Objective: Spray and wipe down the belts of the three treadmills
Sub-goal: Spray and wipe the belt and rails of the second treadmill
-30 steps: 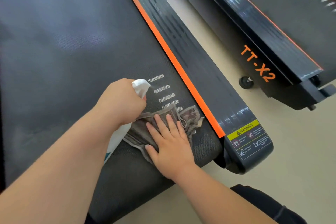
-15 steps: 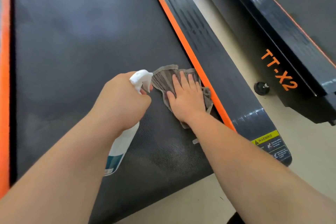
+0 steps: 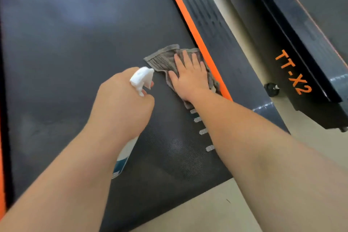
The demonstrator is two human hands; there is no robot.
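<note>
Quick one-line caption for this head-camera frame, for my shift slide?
The right hand presses a grey cloth on the treadmill belt while the left hand grips a spray bottle.

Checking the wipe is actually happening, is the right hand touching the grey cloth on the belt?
Touching. The head view shows the right hand flat on the grey cloth, fingers spread, pressing it onto the belt.

Cloth [image 3: 163, 58]: on belt [image 3: 75, 62], under flat right hand [image 3: 190, 79], right edge touching side rail [image 3: 226, 52]. Spray bottle [image 3: 141, 77]: in left hand [image 3: 120, 103], just left of cloth. Second treadmill [image 3: 310, 62]: well right.
</note>
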